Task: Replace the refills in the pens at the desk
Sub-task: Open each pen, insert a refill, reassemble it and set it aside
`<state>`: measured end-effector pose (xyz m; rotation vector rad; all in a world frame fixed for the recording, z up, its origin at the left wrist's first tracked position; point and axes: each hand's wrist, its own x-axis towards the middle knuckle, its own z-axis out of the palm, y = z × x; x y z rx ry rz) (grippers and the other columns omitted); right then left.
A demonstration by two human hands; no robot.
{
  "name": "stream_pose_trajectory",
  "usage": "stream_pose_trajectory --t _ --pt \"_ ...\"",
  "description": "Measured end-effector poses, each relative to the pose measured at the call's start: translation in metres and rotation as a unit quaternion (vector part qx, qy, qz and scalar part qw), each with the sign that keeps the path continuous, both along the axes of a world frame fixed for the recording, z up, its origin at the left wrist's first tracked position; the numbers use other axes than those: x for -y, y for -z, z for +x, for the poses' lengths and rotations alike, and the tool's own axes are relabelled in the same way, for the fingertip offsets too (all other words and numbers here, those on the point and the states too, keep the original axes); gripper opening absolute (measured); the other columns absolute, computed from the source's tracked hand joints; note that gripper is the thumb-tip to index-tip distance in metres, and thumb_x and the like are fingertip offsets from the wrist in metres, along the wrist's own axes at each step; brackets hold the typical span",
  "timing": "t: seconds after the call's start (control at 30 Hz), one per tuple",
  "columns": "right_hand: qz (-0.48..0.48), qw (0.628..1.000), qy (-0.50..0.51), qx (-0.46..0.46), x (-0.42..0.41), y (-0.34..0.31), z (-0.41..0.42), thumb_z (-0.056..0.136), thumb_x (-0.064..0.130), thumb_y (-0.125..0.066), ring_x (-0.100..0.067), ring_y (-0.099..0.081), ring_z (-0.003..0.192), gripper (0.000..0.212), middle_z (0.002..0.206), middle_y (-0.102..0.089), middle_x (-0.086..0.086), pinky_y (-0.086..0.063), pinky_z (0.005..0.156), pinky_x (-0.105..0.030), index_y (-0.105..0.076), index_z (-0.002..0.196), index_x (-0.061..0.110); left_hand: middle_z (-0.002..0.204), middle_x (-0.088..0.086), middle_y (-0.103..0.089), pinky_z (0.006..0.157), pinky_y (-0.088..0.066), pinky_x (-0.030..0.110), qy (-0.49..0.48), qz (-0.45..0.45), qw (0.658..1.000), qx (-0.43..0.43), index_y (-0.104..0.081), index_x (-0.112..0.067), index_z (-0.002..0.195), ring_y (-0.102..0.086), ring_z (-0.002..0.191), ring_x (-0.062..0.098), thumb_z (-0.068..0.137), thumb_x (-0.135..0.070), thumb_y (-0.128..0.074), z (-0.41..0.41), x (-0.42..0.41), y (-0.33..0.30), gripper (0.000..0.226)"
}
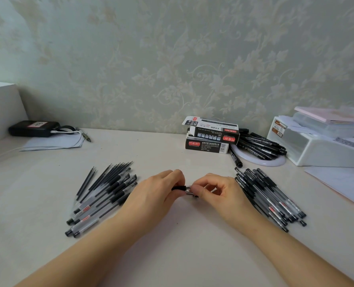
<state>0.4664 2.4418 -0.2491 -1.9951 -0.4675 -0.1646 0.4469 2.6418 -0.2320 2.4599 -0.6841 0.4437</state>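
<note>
Just in front of the stacked refill boxes, the left hand grips the gel pen by its black sleeve while the right hand pinches its metal tip, which should probably be twisted straight, without bending.

Your desk is plain off-white; the wall behind it is pale green with a cream leaf-and-vine pattern. Your pens are clear with black caps and red labels, the refills black, the boxes black with red and white print. The tray is white, the pouch black with a pink tag.
</note>
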Motion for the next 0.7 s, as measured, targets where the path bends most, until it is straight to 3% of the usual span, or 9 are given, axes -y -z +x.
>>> stream_pose_trajectory --t 0.2,0.37,0.7 --pt "-0.006 1.000 -0.010 0.003 -0.0005 -0.0009 -0.0002 0.085 0.032 -0.073 -0.023 -0.063 0.078 0.006 0.083 -0.070 0.010 -0.050 0.074 -0.040 -0.077 0.081 0.033 0.089 -0.011 -0.057 0.068 -0.046 0.039 0.013 0.001 1.000 -0.022 -0.053 -0.024 0.095 -0.052 0.076 0.015 0.098 -0.031 -0.051 0.0003 -0.0012 0.0016 0.007" --pt "-0.047 0.998 -0.026 0.017 -0.0018 0.0013 -0.0009 0.089 0.025 -0.070 0.000 -0.052 0.064 0.010 0.083 -0.068 0.015 -0.039 0.062 -0.013 -0.077 0.087 0.031 0.091 -0.012 -0.055 0.068 -0.045 0.038 0.010 0.043 0.999 -0.026 -0.052 -0.024 0.097 -0.050 0.075 0.013 0.099 -0.033 -0.048 0.0003 -0.0022 0.0001 0.010" --pt "-0.031 0.999 -0.014 0.035 -0.0002 0.0014 -0.0003 0.084 0.023 -0.076 -0.001 -0.050 0.062 0.009 0.081 -0.069 0.010 -0.038 0.060 -0.014 -0.077 0.086 0.031 0.086 -0.017 -0.047 0.063 -0.044 0.034 -0.025 0.104 0.994 -0.032 -0.049 -0.031 0.102 -0.053 0.078 0.014 0.101 -0.041 -0.034 0.0000 0.0003 0.0026 0.018"
